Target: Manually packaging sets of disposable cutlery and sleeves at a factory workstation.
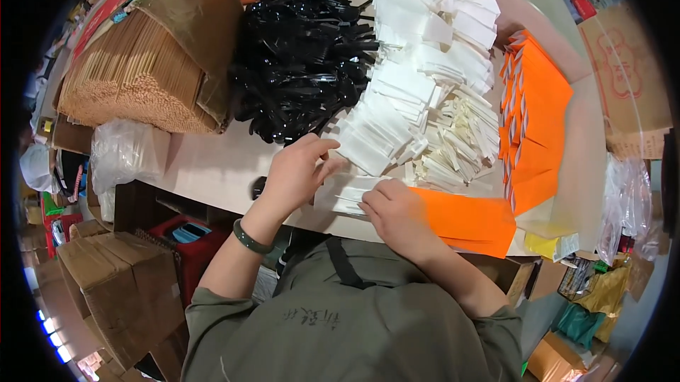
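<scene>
Working at the near edge of the table [205, 169], the right hand [397, 215] curls its fingers over the flat white pieces [343, 194], beside an orange sleeve [471, 222] lying toward the near right corner; whether it grips or merely presses, I cannot tell. The left hand [301, 169] hangs half open by their other end, thumb and forefinger parted with nothing visible between. Bringing the white pieces together with the sleeve seems the step in hand, and the next move probably calls for squaring them against its end.
</scene>
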Motion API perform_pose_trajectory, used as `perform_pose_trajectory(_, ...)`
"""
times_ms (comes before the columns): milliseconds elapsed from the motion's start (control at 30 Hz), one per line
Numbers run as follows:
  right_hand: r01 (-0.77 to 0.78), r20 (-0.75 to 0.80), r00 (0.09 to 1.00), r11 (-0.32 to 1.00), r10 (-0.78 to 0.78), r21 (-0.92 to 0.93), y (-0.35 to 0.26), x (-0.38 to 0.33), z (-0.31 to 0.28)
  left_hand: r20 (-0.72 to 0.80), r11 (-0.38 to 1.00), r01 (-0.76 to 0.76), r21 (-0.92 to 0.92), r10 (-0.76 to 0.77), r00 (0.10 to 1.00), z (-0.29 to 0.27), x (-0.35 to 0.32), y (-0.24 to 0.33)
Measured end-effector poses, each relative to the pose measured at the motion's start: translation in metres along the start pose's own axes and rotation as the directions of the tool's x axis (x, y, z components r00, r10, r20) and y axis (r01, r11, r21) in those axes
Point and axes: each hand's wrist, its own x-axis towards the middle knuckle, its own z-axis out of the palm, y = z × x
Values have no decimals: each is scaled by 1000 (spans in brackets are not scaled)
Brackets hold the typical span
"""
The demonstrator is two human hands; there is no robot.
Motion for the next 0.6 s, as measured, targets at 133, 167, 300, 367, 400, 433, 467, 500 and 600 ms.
perform_pose_trajectory(133,153,59,987,988,-152,-27,12,-9,2,220,999,-52,-4,52,974,15,1,-6)
perform_pose_trajectory(167,156,86,985,985,-149,-75,11,-12,5,218,999,-55,-2,54,974,15,2,-7)
perform_pose_trajectory(300,159,100,984,984,-150,-82,15,-17,7,-130,996,-48,80,58,990,-2,15,-12)
perform_pose_trajectory(367,135,42,990,990,-133,-38,12,-13,2,-288,957,-50,285,136,948,-13,25,1)
perform_pose_trajectory(400,110,-12,994,994,-110,5,11,-10,0,-288,956,-51,288,137,948,-17,26,8)
perform_pose_trajectory(433,110,-17,994,994,-109,7,10,-4,3,-314,965,-99,241,175,933,-20,27,16)
perform_pose_trajectory(467,5,-40,999,998,-3,67,5,3,8,-339,970,-151,191,209,917,-20,27,22)
perform_pose_trajectory(500,-99,-56,993,987,107,128,1,10,14,-333,969,-156,190,213,918,-14,24,28)
perform_pose_trajectory(600,-302,-72,941,915,332,268,35,-2,74,-188,963,-268,-35,257,948,10,10,50)
